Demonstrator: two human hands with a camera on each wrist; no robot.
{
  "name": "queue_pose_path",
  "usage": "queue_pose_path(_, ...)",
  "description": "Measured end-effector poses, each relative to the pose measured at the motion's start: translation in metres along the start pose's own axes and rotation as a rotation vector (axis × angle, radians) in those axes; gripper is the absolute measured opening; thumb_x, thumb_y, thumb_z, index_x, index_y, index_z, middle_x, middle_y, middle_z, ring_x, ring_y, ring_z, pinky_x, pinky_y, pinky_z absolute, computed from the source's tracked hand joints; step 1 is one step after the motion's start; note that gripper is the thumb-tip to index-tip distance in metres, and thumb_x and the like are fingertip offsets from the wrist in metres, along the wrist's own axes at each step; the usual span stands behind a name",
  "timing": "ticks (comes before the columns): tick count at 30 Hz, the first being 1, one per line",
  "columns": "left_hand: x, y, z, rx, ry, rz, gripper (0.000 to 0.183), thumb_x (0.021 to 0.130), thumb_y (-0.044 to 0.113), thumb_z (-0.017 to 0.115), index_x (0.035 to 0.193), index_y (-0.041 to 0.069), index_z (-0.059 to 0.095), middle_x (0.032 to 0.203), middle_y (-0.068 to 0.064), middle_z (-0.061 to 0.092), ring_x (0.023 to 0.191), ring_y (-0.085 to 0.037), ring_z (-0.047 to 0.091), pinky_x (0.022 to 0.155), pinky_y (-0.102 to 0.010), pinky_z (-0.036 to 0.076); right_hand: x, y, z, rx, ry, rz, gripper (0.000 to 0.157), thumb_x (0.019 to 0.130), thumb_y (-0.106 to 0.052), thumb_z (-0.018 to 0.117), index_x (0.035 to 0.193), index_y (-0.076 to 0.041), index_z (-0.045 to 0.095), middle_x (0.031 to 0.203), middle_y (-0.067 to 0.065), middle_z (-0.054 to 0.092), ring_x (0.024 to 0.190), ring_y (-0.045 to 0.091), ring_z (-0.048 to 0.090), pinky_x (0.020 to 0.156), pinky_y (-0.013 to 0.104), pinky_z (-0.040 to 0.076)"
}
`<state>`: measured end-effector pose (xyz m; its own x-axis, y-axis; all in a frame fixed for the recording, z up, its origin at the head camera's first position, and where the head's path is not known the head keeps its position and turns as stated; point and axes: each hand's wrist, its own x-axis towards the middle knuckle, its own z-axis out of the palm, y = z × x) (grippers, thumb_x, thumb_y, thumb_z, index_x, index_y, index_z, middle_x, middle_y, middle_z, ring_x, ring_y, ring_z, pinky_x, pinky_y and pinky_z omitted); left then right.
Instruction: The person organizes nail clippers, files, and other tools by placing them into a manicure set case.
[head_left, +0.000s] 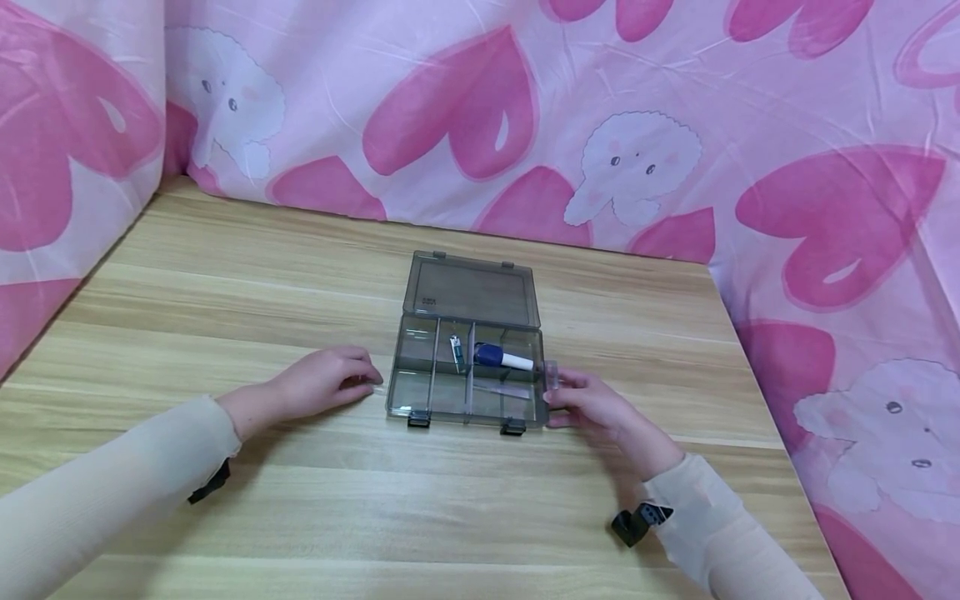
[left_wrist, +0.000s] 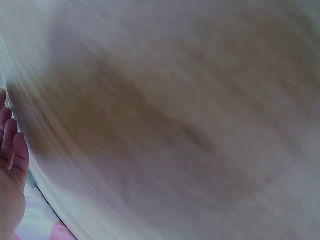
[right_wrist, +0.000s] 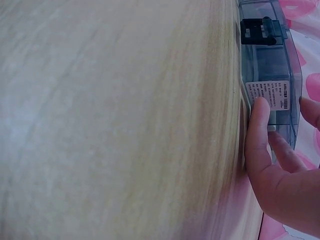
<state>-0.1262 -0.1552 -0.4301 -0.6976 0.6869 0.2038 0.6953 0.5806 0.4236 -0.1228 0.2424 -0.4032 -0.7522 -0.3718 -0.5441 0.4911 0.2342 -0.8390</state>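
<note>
A grey see-through compartment box [head_left: 453, 415] lies on the table, its lid [head_left: 474, 290] folded back. Inside are a nail clipper [head_left: 457, 353], a dark blue and white pen-like item [head_left: 491, 356] and a thin clear strip [head_left: 506, 390]. Just left of the box, my left hand [head_left: 318, 383] pinches a small clear piece [head_left: 379, 389], hard to make out. My right hand [head_left: 592, 406] is at the box's right side, with a small clear plastic piece [head_left: 552, 373] at its fingers. In the right wrist view, one finger lies against the box near a white label [right_wrist: 272, 95].
Pale wood-grain table [head_left: 337, 500] runs under everything. Pink curtains [head_left: 450, 100] with hearts and white animal heads stand behind and at both sides. Two black latches [head_left: 513, 428] project from the box's front edge.
</note>
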Motion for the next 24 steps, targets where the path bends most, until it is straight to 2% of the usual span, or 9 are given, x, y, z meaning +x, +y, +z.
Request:
queue_pose_path(8, -0.002, -0.002, -0.003, -0.011, 0.021, -0.063, 0.011, 0.084, 0.013, 0.067, 0.095, 0.011, 0.069, 0.093, 0.001, 0.068, 0.088, -0.014, 0.064, 0.08, -0.034, 0.054, 0.002, 0.001, 0.0, 0.006, 0.002, 0.002, 0.067, 0.086, -0.003, 0.053, 0.145, 0.003, 0.022, 0.103, 0.0, 0.061, 0.089, 0.011, 0.061, 0.078, 0.028, 0.055)
queue_pose_path(17, -0.007, -0.005, -0.012, -0.016, 0.062, -0.061, 0.015, 0.083, 0.012, 0.069, 0.096, 0.007, 0.069, 0.094, -0.003, 0.07, 0.09, -0.019, 0.066, 0.083, -0.036, 0.054, 0.001, 0.002, 0.001, 0.018, -0.013, -0.021, 0.067, 0.086, -0.002, 0.051, 0.145, 0.008, 0.019, 0.095, -0.003, 0.062, 0.085, 0.009, 0.061, 0.074, 0.026, 0.056)
queue_pose_path(24, -0.008, -0.005, -0.022, -0.034, 0.09, -0.106, 0.017, 0.081, 0.007, 0.069, 0.098, 0.005, 0.069, 0.092, -0.004, 0.07, 0.084, -0.015, 0.064, 0.076, -0.033, 0.055, 0.0, 0.001, 0.001, 0.004, -0.008, -0.017, 0.067, 0.086, -0.002, 0.052, 0.145, 0.007, 0.019, 0.097, -0.002, 0.062, 0.085, 0.01, 0.062, 0.075, 0.026, 0.056)
